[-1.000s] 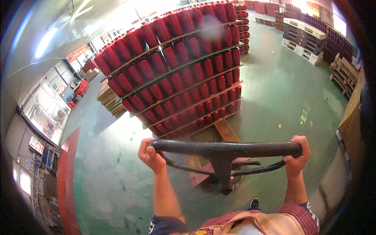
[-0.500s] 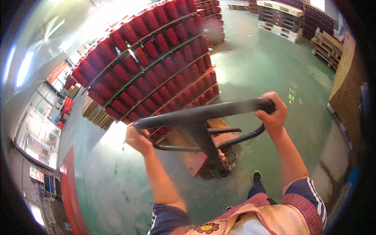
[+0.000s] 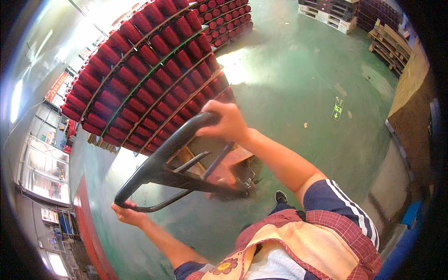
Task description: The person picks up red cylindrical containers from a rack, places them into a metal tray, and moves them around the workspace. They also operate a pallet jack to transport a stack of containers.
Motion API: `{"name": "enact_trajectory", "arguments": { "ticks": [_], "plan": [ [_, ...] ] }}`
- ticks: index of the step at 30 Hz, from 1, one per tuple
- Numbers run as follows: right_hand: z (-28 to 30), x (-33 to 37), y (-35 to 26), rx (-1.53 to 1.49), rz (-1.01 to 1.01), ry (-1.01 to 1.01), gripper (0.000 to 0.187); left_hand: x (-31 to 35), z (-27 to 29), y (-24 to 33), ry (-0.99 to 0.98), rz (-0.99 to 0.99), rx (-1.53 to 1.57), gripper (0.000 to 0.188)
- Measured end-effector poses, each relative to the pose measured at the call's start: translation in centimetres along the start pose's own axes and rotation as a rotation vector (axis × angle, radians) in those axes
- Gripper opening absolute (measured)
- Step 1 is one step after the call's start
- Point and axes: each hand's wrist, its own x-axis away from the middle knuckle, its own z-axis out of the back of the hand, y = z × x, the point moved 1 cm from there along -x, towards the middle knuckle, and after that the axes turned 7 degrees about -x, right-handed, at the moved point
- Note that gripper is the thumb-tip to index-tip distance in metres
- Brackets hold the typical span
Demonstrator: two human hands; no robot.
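Head: left hand [image 3: 129,215] and right hand [image 3: 227,122] clasp handle [image 3: 160,157].

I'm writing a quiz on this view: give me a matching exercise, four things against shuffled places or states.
1. Left hand
2. Right hand
3. Floor sign
4. Red cylinders

A. Flat on the green floor
B. Upper end, as pictured, of the black handle
C. Stacked in layers
D. Lower end, as pictured, of the black handle

Pairs: 1-D; 2-B; 3-A; 4-C
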Motion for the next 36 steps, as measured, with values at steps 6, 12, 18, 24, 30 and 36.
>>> {"name": "enact_trajectory", "arguments": {
  "ticks": [6,12,18,24,30,36],
  "plan": [
    [0.0,-3.7,4.8,-0.004,-0.073,-0.1,0.04,-1.0,-3.1,-0.6,0.128,0.098,0.023,0.053],
    [-1.3,-6.6,7.7,-0.001,-0.151,-0.105,0.039,-4.1,-5.2,-2.6,0.106,0.182,0.028,0.047],
    [-3.9,-9.0,10.5,-0.078,-0.153,-0.13,0.04,-5.9,-3.6,-4.1,0.057,0.136,0.12,0.045],
    [-4.2,-11.8,12.6,0.048,-0.159,-0.215,0.041,-5.9,-3.7,-4.3,0.208,0.268,-0.114,0.047],
    [-5.1,-14.3,15.3,-0.076,-0.258,-0.332,0.045,-7.2,-6.3,-4.5,0.288,0.212,-0.065,0.042],
    [-6.2,-15.0,17.4,-0.087,-0.071,-0.238,0.04,-8.5,-6.4,-5.8,0.255,0.205,-0.175,0.048]
  ]
}}
